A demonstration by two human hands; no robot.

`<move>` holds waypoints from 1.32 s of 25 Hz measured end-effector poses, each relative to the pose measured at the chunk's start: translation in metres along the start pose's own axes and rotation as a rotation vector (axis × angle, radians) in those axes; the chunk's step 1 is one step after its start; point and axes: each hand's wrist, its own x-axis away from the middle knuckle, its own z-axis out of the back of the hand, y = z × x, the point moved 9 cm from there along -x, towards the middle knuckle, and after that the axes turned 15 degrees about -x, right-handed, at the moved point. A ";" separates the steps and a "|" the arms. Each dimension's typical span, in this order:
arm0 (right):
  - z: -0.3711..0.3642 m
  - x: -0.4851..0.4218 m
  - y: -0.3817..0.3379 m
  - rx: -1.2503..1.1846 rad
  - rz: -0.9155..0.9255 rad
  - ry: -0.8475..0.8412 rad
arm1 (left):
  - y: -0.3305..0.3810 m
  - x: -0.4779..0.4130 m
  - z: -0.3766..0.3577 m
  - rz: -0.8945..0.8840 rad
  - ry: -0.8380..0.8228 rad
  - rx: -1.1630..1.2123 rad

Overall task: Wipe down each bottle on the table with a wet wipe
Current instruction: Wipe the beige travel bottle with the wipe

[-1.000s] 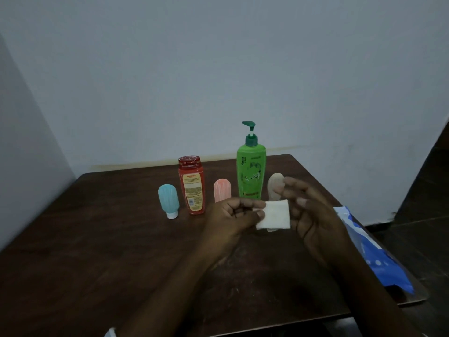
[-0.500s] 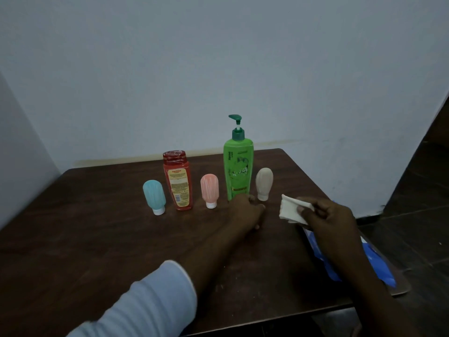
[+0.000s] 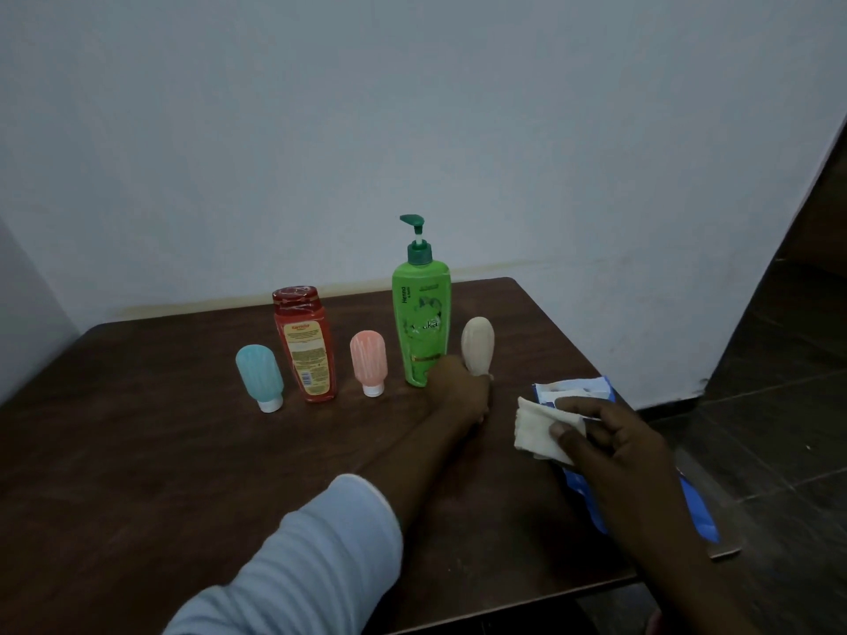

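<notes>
Right grip (image 3: 614,446) on soft folded wipe (image 3: 534,426)

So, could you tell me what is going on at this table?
A person is about to wipe bottles. Their right hand pinches a folded wet wipe above the blue wipe pack. Their left hand is at the base of the beige bottle, rightmost of five standing; its grip is hidden.

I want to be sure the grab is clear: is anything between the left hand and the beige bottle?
Nothing visible does. The left hand is at the base of the beige bottle, close beside the green pump bottle. The right hand holds the wipe apart, off to the right.
</notes>
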 end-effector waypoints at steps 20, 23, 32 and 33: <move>-0.231 0.028 -0.044 0.532 0.625 -1.008 | -0.145 0.057 0.136 -0.334 -0.564 0.449; -0.223 0.019 -0.035 0.414 0.541 -0.991 | -0.145 0.056 0.135 -0.344 -0.595 0.442; -0.220 0.028 -0.031 0.436 0.728 -0.969 | -0.148 0.049 0.135 -0.363 -0.534 0.463; -0.228 0.035 -0.031 0.435 0.783 -1.008 | -0.149 0.050 0.135 -0.361 -0.532 0.464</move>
